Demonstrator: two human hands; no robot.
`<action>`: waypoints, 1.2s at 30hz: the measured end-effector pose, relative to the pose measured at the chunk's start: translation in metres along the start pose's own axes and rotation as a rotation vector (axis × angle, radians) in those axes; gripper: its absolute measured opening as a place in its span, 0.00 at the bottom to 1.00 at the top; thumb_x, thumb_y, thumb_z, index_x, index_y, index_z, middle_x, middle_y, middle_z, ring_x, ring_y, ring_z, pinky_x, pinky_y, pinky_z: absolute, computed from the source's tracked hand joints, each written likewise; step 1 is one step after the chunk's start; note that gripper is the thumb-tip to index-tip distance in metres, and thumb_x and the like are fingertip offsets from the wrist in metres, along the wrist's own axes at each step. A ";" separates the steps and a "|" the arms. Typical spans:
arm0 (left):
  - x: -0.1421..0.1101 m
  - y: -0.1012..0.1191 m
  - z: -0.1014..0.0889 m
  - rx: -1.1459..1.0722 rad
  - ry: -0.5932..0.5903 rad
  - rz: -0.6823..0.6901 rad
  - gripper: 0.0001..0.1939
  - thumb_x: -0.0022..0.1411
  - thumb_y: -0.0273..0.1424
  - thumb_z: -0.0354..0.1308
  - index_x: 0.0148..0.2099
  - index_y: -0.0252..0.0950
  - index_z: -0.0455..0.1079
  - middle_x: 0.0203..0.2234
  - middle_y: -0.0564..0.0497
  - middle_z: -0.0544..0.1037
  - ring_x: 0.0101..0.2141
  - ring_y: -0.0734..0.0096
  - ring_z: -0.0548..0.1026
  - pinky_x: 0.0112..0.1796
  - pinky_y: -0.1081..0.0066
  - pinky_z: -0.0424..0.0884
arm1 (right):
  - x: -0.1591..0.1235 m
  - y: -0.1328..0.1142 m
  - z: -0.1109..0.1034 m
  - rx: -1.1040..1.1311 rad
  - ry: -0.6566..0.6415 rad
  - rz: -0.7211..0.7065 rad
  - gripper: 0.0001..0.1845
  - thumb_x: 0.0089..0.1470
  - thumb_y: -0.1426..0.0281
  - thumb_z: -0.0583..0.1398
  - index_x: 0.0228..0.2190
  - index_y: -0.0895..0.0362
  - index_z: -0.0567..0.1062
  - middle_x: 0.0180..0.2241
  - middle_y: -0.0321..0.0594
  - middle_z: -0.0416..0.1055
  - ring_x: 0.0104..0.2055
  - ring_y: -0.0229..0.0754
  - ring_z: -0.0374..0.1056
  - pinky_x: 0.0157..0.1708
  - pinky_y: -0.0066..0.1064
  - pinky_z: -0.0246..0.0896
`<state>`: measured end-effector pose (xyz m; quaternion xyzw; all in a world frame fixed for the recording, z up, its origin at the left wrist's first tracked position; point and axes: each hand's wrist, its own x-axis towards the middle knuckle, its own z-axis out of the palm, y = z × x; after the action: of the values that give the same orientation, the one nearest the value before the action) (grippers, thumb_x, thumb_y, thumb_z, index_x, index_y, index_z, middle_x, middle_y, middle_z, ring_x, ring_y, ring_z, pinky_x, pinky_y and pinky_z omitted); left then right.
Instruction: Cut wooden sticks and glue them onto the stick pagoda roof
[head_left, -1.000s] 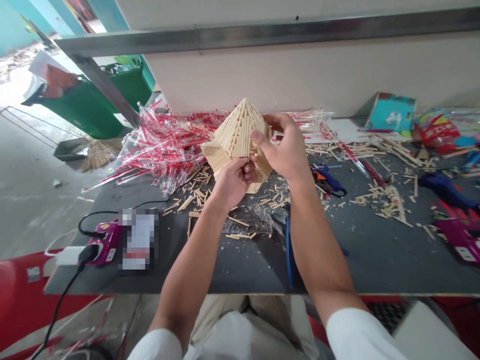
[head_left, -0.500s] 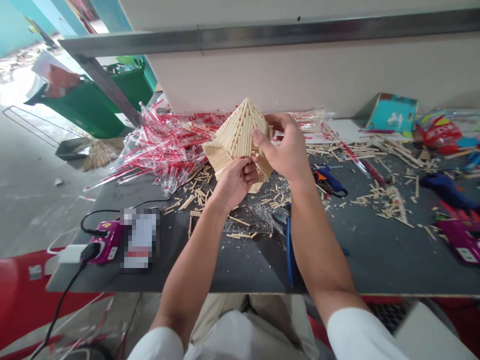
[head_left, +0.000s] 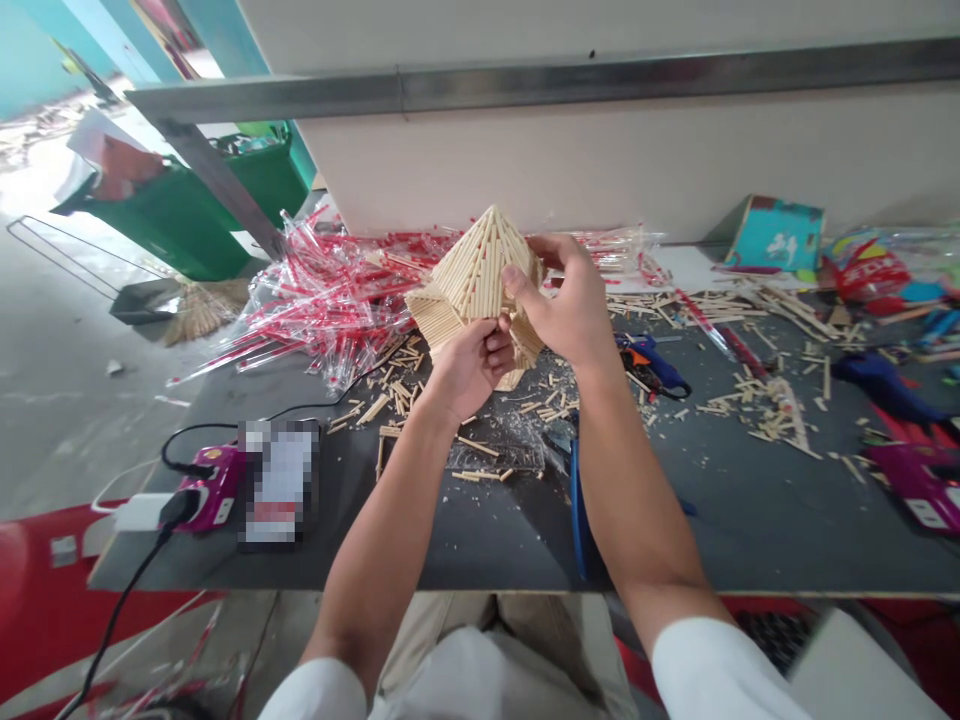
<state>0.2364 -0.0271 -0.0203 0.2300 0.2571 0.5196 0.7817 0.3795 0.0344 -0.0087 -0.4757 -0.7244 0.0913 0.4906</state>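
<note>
A pointed model built of pale wooden sticks is held up over the middle of the table, its peak upward and flat stick panels flaring out below. My right hand grips its right side, thumb on the front face and fingers behind. Below the front face, my left hand is closed with its fingers curled in at the model's lower edge; whether a small piece is pinched there I cannot make out. Cut stick pieces lie scattered around and beneath. A blue-handled tool lies partly under my right forearm.
Red and clear plastic wrappers are heaped at the back left. A blue glue gun lies right of my hands. A phone and a purple power strip with cables occupy the left. A metal rail crosses behind.
The view has tilted slightly, so the scene sits a little lower. Both hands keep nearly the same hold on the stick model.
</note>
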 end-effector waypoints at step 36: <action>-0.086 -0.090 -0.052 0.459 0.005 0.009 0.28 0.64 0.33 0.60 0.66 0.39 0.67 0.25 0.58 0.57 0.25 0.77 0.53 0.28 0.76 0.51 | -0.236 -0.016 -0.105 -0.668 -0.620 0.575 0.65 0.47 0.39 0.66 0.68 0.72 0.55 0.61 0.70 0.60 0.65 0.71 0.58 0.63 0.53 0.56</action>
<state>0.2374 -0.1343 -0.1029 0.4017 0.3695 0.4513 0.7060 0.4693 -0.1930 -0.0929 -0.7357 -0.6654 0.1227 0.0313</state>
